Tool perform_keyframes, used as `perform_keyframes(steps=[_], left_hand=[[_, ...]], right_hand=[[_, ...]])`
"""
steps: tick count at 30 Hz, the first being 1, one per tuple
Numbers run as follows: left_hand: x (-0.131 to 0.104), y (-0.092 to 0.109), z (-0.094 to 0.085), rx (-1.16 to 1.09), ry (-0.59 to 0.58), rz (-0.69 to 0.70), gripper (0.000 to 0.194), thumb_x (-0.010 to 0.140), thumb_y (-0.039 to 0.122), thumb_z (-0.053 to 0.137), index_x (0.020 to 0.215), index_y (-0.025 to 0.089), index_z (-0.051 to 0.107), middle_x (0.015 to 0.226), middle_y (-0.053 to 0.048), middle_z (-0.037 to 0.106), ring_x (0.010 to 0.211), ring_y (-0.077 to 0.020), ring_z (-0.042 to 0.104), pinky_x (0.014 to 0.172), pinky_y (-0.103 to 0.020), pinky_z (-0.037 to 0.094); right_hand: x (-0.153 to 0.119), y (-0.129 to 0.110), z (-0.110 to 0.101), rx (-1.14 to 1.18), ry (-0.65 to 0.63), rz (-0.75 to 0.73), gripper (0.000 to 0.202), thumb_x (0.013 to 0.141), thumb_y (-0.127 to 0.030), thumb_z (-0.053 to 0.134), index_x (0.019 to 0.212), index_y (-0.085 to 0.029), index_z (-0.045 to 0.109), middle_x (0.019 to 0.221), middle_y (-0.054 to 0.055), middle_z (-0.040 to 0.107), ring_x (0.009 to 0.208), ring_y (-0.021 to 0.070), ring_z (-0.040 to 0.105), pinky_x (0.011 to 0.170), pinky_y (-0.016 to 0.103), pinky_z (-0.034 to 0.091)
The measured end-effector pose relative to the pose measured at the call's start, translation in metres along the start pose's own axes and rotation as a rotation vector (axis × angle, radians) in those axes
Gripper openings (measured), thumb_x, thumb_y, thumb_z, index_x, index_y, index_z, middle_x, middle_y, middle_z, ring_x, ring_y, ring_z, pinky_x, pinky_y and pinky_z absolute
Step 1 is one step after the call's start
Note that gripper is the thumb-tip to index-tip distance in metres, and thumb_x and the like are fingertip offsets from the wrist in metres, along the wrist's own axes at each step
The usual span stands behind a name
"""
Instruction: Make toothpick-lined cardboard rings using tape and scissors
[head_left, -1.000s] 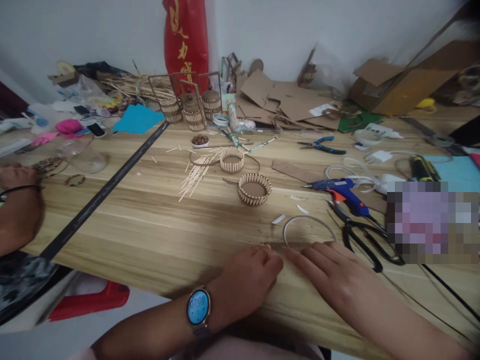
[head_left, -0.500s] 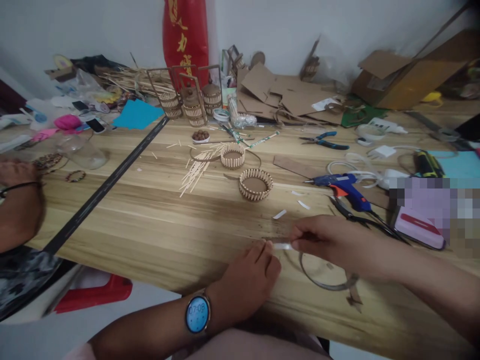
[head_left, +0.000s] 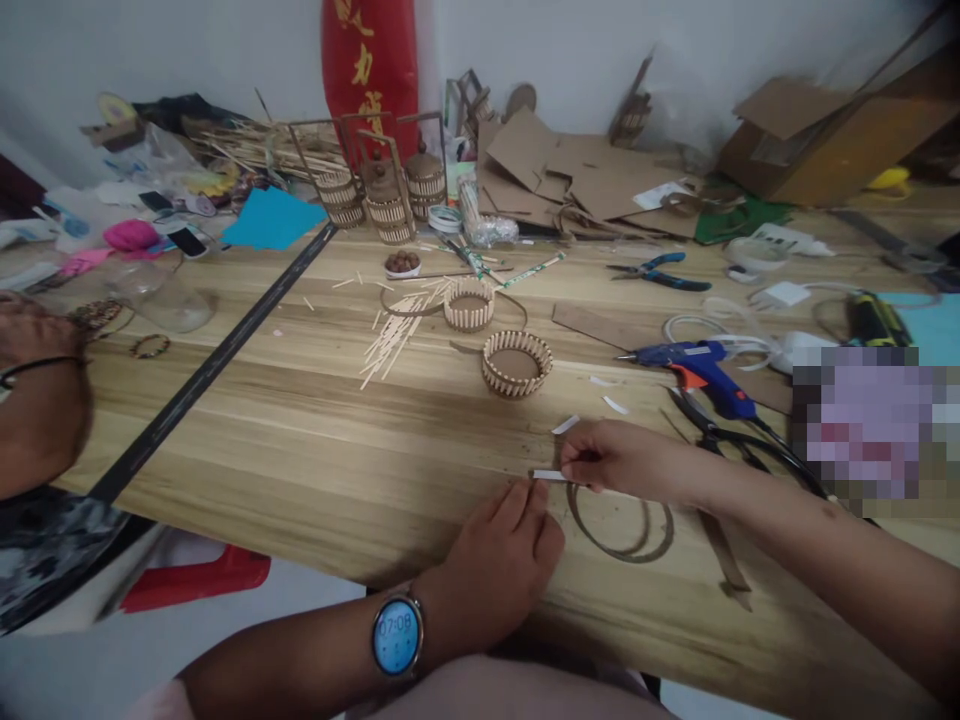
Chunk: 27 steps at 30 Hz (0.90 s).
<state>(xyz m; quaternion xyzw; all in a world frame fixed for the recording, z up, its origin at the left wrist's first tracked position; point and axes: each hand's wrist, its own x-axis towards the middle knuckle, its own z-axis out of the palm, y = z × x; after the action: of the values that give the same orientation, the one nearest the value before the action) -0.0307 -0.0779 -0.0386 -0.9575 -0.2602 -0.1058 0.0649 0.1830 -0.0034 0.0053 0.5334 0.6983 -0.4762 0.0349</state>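
Observation:
My right hand (head_left: pixel 619 460) pinches a short white strip (head_left: pixel 550 475) near its right end; the strip's left end sticks out toward my left fingertips. Just below that hand lies a loop of thin brown band (head_left: pixel 622 555), its upper part hidden by the fingers. My left hand (head_left: pixel 510 545), with a watch on the wrist, rests on the table, its fingers bent and close together beside the strip's free end. What those fingers hold, if anything, is hidden. A few loose white strips (head_left: pixel 565 425) lie just beyond my right hand.
Two small round stick-walled baskets (head_left: pixel 517 365) stand ahead beside scattered thin sticks (head_left: pixel 390 340). To the right are a blue glue gun (head_left: pixel 690 360), pliers (head_left: pixel 652 272) and cables. Cardboard (head_left: pixel 585 170) and finished hanging baskets (head_left: pixel 390 215) line the back. Another person's arm (head_left: pixel 45 400) rests at the left.
My right hand has moved left, closer to my left hand, with the white strip turned to show more plainly. The brown loop has shifted left too. My left hand stays nearly still.

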Motion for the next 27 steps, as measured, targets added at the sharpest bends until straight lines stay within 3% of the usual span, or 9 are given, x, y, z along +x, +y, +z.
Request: perform_keyframes(steps=[6,17,27], left_hand=[[-0.001,-0.002,-0.001,0.002,-0.034,0.024,0.026,0.098,0.019,0.038,0.113,0.009,0.057,0.134,-0.017,0.06,0.123,-0.03,0.057,0.099,-0.038,0.045],[-0.003,-0.004,-0.002,0.005,0.017,0.048,0.028,0.097,0.02,0.039,0.113,0.008,0.058,0.13,-0.017,0.063,0.123,-0.031,0.058,0.097,-0.036,0.048],[-0.003,-0.005,-0.003,-0.001,0.017,0.0,0.023,0.095,0.019,0.042,0.109,0.009,0.057,0.129,-0.02,0.062,0.12,-0.0303,0.06,0.091,-0.034,0.051]], right_hand=[[0.003,0.001,0.004,-0.025,0.015,-0.001,0.016,0.075,-0.031,0.049,0.065,-0.02,0.054,0.056,-0.003,0.049,0.057,0.0136,0.044,0.055,0.025,0.034],[0.006,-0.007,0.002,-0.115,0.006,0.083,0.018,0.081,-0.023,0.052,0.067,-0.017,0.062,0.057,0.0,0.056,0.058,0.0142,0.05,0.054,0.023,0.035],[0.008,-0.013,0.0,-0.18,-0.021,0.133,0.018,0.082,-0.02,0.053,0.07,-0.016,0.066,0.058,0.0,0.059,0.059,0.014,0.053,0.054,0.023,0.036]])
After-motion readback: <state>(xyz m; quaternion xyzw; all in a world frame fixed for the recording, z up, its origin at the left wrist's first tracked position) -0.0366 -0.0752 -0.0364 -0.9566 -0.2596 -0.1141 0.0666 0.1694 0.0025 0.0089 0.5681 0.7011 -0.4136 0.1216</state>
